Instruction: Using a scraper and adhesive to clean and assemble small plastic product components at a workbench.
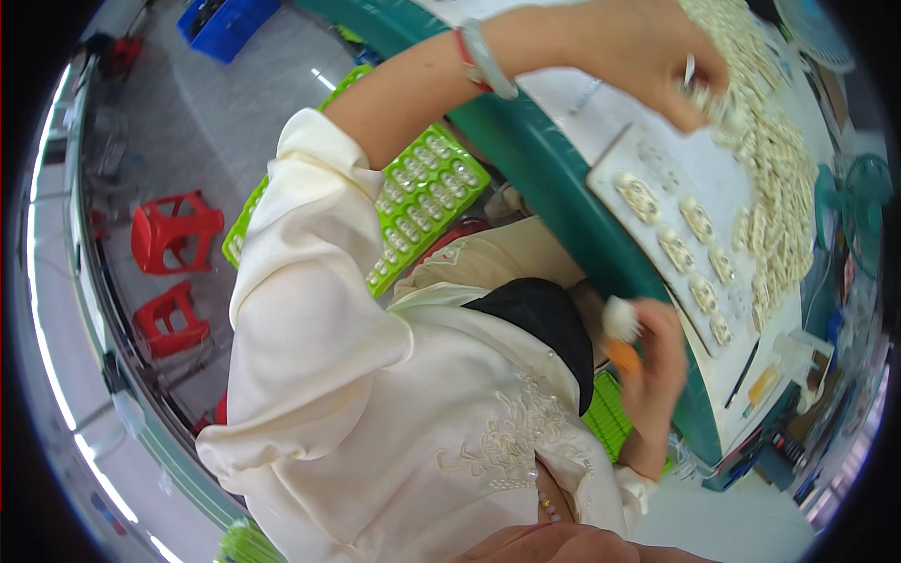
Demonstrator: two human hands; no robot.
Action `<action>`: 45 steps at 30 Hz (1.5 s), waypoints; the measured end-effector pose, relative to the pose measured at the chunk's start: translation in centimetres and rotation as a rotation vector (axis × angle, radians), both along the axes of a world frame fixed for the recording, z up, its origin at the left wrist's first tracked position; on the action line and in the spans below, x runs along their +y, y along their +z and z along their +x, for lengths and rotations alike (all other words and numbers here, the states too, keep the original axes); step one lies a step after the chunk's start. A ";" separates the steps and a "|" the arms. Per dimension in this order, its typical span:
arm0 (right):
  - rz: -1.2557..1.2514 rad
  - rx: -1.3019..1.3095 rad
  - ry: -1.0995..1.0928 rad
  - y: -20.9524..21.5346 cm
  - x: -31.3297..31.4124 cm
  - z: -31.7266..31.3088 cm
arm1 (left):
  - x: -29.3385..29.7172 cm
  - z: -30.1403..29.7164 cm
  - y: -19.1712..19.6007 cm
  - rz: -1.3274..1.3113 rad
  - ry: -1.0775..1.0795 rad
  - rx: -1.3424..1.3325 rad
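Six pale pieces on the board, a heap beyond

Nearest, in front of the cream satin blouse [469, 394], the right hand [657, 352] curls around a brush [620, 322] with an orange handle and soft white bristles. Farther out, the left hand [648, 56] is bent nearly closed, fingers pinching a pale object [704, 97] (motion blur hides its exact form).

Below it, a flat whitish board [671, 178] lies on the green-edged table [535, 155]. Six cream pieces [638, 197], oblong with knobbly relief, rest on it apart from one another; grey smudges mark its upper end. The work looks well short of finished: a broad heap [779, 188] of similar rough pieces spreads just past the board.

Beyond the left sleeve, a lime-green slotted tray [462, 148] carries rows of glossier white ovals, perhaps a finished lot. Farthest are smooth red plastic stools [178, 230] and a blue crate [235, 33].
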State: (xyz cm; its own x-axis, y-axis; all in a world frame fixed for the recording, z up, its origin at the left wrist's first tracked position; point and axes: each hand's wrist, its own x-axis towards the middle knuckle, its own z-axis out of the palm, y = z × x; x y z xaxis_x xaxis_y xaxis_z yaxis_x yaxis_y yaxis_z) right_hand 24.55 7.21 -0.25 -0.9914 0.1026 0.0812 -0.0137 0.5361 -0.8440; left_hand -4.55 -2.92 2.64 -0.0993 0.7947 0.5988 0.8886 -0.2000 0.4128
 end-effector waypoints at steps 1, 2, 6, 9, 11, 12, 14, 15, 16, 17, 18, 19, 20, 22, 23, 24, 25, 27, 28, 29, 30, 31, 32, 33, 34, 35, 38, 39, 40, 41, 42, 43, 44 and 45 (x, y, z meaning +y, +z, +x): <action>-0.091 -0.128 0.069 -1.0 -1.7 -2.0 | -3.4 -0.7 0.8 0.144 0.047 -0.079; -0.026 -0.145 0.150 -2.8 -3.4 -4.1 | -6.8 -0.3 0.7 0.159 0.170 -0.264; 0.002 -0.198 0.463 -12.6 -10.0 -10.9 | -22.1 3.0 -2.4 0.294 0.567 -0.806; 0.149 -0.253 0.605 -19.8 -14.5 -14.6 | -32.4 8.8 -10.8 0.369 0.948 -0.887; 0.327 -0.408 0.709 -22.2 -17.5 -16.0 | -37.0 14.5 -16.4 0.275 1.217 -1.037; 0.336 -0.417 0.742 -22.9 -19.4 -16.4 | -38.2 17.6 -19.0 0.309 1.314 -1.100; 0.413 -0.363 0.735 -24.1 -23.5 -16.6 | -38.9 23.9 -23.6 0.375 1.482 -1.280; 0.424 -0.372 0.768 -25.0 -24.8 -16.5 | -38.6 26.7 -25.3 0.402 1.547 -1.398; 0.472 -0.341 0.768 -26.2 -25.9 -16.3 | -37.8 28.8 -27.0 0.422 1.563 -1.413; 0.516 -0.306 0.772 -27.0 -26.9 -16.0 | -36.5 30.5 -28.4 0.446 1.667 -1.447; 0.522 -0.311 0.801 -27.6 -27.6 -15.9 | -35.6 31.3 -29.1 0.464 1.772 -1.481; 0.558 -0.276 0.811 -28.1 -27.9 -15.9 | -35.3 31.7 -29.7 0.477 1.791 -1.492; 0.599 -0.238 0.815 -28.0 -28.0 -15.8 | -34.7 31.8 -29.7 0.285 1.875 -1.418; 0.642 -0.258 0.824 -27.7 -27.7 -15.8 | -33.7 31.5 -29.5 0.001 2.004 -1.144; 0.672 -0.273 0.810 -26.9 -27.4 -15.9 | -33.6 30.7 -29.0 0.005 2.002 -1.152; 0.678 -0.271 0.822 -26.3 -27.2 -15.9 | -33.8 30.1 -28.9 -0.055 2.036 -1.072; 0.681 -0.259 0.823 -25.5 -26.6 -15.7 | -33.9 29.7 -29.0 -0.117 2.063 -0.990; 0.689 -0.244 0.818 -24.2 -24.5 -15.6 | -34.1 29.1 -29.6 -0.130 2.076 -0.961; 0.604 -0.257 0.846 -23.6 -22.9 -15.6 | -34.0 28.9 -29.8 -0.151 2.080 -0.927; 0.523 -0.269 0.856 -22.7 -21.5 -15.5 | -34.0 28.5 -30.1 -0.144 2.053 -0.923; 0.534 -0.269 0.826 -20.7 -20.7 -15.5 | -33.9 28.3 -30.9 -0.218 2.066 -0.848; 0.474 -0.368 0.796 -18.3 -19.7 -15.5 | -33.8 28.1 -31.8 -0.288 2.067 -0.768; 0.419 -0.463 0.740 -16.4 -18.2 -15.1 | -33.9 28.0 -33.0 -0.343 2.062 -0.738; 0.345 -0.415 0.688 -15.6 -16.3 -14.3 | -34.2 27.7 -33.9 -0.391 2.036 -0.701; 0.277 -0.361 0.622 -14.8 -14.4 -13.3 | -34.4 27.5 -34.0 -0.388 2.015 -0.671; 0.180 -0.364 0.588 -11.8 -13.2 -12.5 | -35.1 27.8 -34.7 -0.351 1.980 -0.628; 0.154 -0.421 0.369 -4.4 -7.2 -8.3 | -35.7 27.4 -32.0 -0.585 1.934 -0.603; 0.131 -0.411 0.286 -2.1 -5.1 -6.8 | -36.1 26.8 -31.0 -0.611 1.829 -0.364; 0.190 -0.357 0.138 -0.2 -2.9 -5.3 | -36.1 26.2 -30.0 -0.647 1.758 -0.428; 0.248 -0.308 0.002 1.2 -0.8 -3.5 | -35.7 24.6 -28.8 -0.693 1.695 -0.489; 0.359 -0.249 -0.158 2.1 1.6 -1.8 | -33.3 22.0 -25.9 -0.673 1.640 -0.465; 0.475 -0.195 -0.297 2.9 3.9 -0.4 | -29.4 20.2 -21.6 -0.447 1.499 -0.606; 0.560 -0.164 -0.337 3.3 6.4 1.0 | -25.7 18.7 -17.9 -0.228 1.349 -0.743; 0.644 -0.133 -0.365 3.4 8.6 2.1 | -22.8 17.3 -15.0 -0.166 1.151 -0.634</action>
State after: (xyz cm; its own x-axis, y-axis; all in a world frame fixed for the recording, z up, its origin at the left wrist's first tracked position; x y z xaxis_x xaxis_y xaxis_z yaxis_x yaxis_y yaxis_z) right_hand 26.61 15.76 3.16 -0.9091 0.3994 0.1188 0.3397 0.8754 -0.3438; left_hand 12.77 -25.70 -12.35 -0.9864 0.1280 0.1032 0.1611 0.6261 0.7629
